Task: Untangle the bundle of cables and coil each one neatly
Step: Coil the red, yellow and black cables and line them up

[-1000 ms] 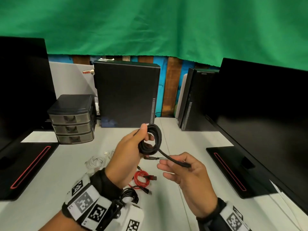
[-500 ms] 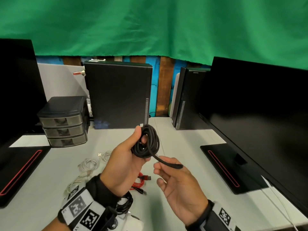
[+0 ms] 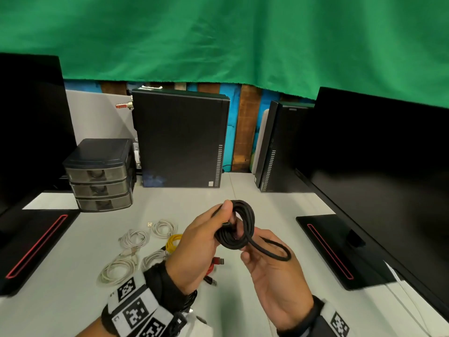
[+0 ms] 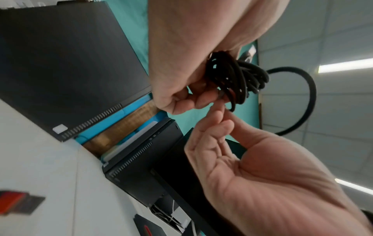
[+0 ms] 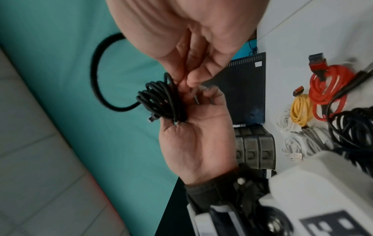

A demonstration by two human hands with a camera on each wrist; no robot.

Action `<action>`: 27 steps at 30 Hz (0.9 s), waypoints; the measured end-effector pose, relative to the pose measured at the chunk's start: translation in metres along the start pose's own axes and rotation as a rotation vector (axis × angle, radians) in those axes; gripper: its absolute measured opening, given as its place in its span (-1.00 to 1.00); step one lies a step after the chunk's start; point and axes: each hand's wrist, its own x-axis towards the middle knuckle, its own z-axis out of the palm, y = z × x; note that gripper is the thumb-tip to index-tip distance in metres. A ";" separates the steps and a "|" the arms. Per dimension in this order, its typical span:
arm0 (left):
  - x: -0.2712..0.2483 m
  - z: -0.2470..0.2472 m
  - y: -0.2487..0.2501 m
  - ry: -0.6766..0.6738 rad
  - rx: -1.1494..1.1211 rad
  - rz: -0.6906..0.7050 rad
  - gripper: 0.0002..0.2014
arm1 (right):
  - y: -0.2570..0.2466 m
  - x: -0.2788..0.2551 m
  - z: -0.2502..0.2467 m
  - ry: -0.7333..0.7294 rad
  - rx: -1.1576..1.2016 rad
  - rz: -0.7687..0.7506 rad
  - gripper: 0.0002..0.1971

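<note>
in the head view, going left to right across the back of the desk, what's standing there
Left monitor → small drawer unit → black computer tower → second, slimmer tower → right monitor.

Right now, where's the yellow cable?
In the head view the yellow cable lies coiled on the table, just left of the left hand, between the white cables and the red cable.

Head cam looks down from above at the surface (image 3: 85, 300). Both wrist cams sit super close, tilted sideways, and all three share the black cable coil (image 3: 239, 229) (image 4: 236, 79) (image 5: 161, 102).
</note>
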 end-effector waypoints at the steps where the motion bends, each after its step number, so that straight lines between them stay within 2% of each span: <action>1: -0.001 0.001 -0.001 0.008 0.009 -0.006 -0.38 | 0.001 0.000 -0.001 -0.010 -0.019 -0.015 -0.31; 3: -0.002 0.003 -0.003 0.008 0.021 0.018 -0.37 | 0.003 -0.003 -0.001 -0.093 -0.032 0.017 -0.33; 6: -0.001 0.002 0.004 0.039 0.064 0.106 -0.58 | -0.001 -0.008 0.000 -0.327 -0.082 0.087 -0.62; 8: 0.003 -0.004 0.012 0.066 0.175 0.198 -0.68 | -0.015 -0.003 -0.006 -0.461 -0.450 0.003 -0.62; 9: 0.005 -0.008 0.014 0.070 0.259 0.229 -0.72 | -0.024 0.002 -0.013 -0.457 -0.673 -0.081 -0.52; 10: 0.008 -0.014 0.015 0.068 0.359 0.244 -0.74 | -0.034 0.007 -0.019 -0.392 -0.830 -0.174 -0.42; 12: 0.013 -0.025 0.012 0.051 0.546 0.261 -0.72 | -0.050 0.010 -0.025 -0.267 -0.904 -0.366 -0.38; 15: 0.015 -0.029 0.001 0.027 0.719 0.282 -0.67 | -0.047 0.000 -0.015 -0.264 -0.961 -0.570 -0.59; 18: 0.009 -0.020 -0.009 -0.046 0.767 0.264 -0.64 | -0.029 -0.001 -0.009 -0.236 -1.278 -0.745 -0.81; 21: 0.007 -0.016 -0.018 -0.102 0.727 0.209 -0.61 | -0.020 0.003 -0.015 -0.298 -1.574 -0.850 -0.84; 25: 0.009 -0.014 -0.027 -0.128 0.744 0.146 -0.61 | -0.023 0.001 -0.021 -0.389 -1.795 -0.820 -0.81; 27: 0.009 -0.013 -0.027 -0.155 0.718 0.120 -0.61 | -0.026 0.000 -0.020 -0.391 -1.867 -0.860 -0.78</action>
